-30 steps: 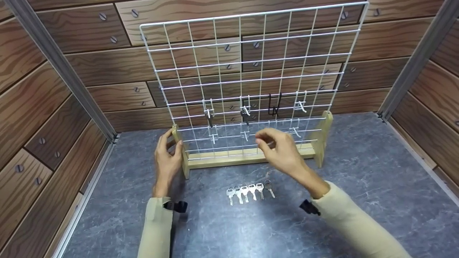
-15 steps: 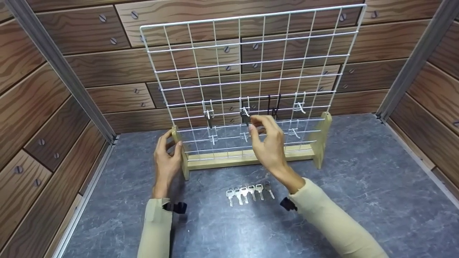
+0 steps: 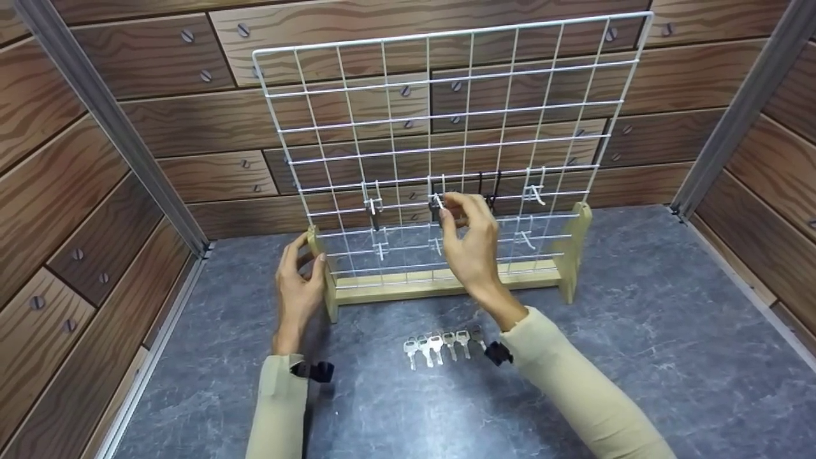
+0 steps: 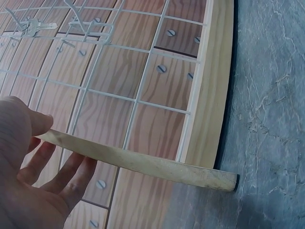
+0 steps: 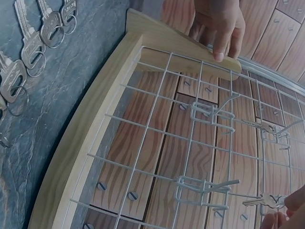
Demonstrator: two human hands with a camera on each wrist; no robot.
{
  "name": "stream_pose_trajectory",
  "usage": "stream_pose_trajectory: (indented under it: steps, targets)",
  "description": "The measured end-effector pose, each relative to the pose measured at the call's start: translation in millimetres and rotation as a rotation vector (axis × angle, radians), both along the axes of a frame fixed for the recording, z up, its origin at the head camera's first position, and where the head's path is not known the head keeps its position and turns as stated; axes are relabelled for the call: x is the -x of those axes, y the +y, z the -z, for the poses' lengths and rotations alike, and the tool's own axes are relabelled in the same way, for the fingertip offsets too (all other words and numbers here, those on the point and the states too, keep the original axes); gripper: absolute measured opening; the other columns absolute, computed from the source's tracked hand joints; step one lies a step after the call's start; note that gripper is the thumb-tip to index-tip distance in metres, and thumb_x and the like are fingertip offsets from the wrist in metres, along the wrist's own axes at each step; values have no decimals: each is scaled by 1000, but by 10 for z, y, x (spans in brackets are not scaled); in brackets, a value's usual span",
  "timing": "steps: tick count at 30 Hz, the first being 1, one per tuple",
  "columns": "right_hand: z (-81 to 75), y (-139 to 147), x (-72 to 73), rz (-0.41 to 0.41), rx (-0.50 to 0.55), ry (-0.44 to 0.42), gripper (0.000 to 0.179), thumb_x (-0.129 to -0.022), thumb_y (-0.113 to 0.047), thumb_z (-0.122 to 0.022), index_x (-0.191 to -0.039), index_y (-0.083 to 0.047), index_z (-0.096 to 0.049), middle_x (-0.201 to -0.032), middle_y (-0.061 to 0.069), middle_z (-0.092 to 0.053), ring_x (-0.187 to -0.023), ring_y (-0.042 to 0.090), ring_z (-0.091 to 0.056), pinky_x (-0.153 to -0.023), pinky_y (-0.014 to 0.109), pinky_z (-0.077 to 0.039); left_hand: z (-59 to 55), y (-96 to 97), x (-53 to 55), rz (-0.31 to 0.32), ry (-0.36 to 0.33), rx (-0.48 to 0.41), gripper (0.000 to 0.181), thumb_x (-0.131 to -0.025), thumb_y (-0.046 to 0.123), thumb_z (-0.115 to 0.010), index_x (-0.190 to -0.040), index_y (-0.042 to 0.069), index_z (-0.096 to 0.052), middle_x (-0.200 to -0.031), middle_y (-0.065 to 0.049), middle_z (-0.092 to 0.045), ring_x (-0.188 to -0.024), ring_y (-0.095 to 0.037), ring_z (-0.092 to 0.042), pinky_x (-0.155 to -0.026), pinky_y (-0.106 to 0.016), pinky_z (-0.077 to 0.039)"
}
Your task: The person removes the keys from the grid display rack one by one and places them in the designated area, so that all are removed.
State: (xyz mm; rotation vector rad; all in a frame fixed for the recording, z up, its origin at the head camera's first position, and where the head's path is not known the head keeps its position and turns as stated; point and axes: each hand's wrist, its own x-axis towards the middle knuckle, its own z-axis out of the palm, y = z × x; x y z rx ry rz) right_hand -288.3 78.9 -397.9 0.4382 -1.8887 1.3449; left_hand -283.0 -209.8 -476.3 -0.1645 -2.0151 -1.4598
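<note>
My left hand grips the left wooden upright of a stand, thumb on one side and fingers on the other. The stand holds up a white wire grid. At a white hook in the middle of the upper row, my right hand pinches the head of a metal key between thumb and fingertips; the fingers partly cover it. Another key hangs from the hook to the left.
Several silver keys with rings lie in a row on the grey marbled table before the stand. A black hook and a white hook are on the grid's right half, with more white hooks below. Wood-patterned walls enclose the table.
My right hand has moved left and up, from the front of the grid's right half to the key on the middle hook. My left hand stays on the upright.
</note>
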Motion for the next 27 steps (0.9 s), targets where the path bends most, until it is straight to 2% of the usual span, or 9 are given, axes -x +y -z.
stream_pose_trajectory:
  steps: [5,13,17,20,23,27]
  targets:
    - [-4,-27,53,24,5,15,22,-95,8,-68,-117,5,-74,-106,17,-69,-88,23,-66,-74,21,-56,3,10,7,-4,34,0,48,-98,-4,-73,-145,2,-62,-139,-21,-65,-115,-42,-72,-88,-58,-64]
    - [-17,-59,104,50,16,15,24,-93,9,-70,-115,3,-75,-103,16,-70,-81,21,-64,-72,24,-56,-30,50,-10,-34,8,3,47,-97,-10,-69,-143,-5,-60,-139,-26,-62,-117,-49,-70,-87,-62,-63]
    - [-13,-63,117,53,18,12,23,-93,7,-72,-115,3,-76,-102,15,-70,-79,20,-63,-71,24,-55,-149,110,-116,-28,27,12,45,-96,-13,-68,-141,-9,-61,-136,-29,-63,-115,-50,-71,-85,-56,-64]
    - [-4,-69,130,62,16,10,22,-92,7,-72,-114,2,-76,-101,15,-70,-79,20,-63,-71,20,-54,-245,145,-206,-18,38,17,45,-96,-13,-68,-140,-9,-61,-135,-29,-63,-114,-50,-71,-84,-47,-65]
    - [-2,-71,142,60,26,10,21,-93,8,-71,-112,3,-76,-100,14,-70,-79,20,-62,-70,19,-53,-279,151,-237,-18,39,22,45,-97,-13,-67,-140,-10,-60,-135,-28,-63,-114,-50,-71,-83,-40,-65]
    - [-11,-64,145,53,39,17,18,-93,7,-70,-110,4,-76,-100,15,-70,-78,19,-62,-69,18,-53,-288,157,-242,-18,40,13,44,-96,-13,-67,-140,-10,-60,-135,-29,-64,-114,-50,-71,-84,-44,-66]
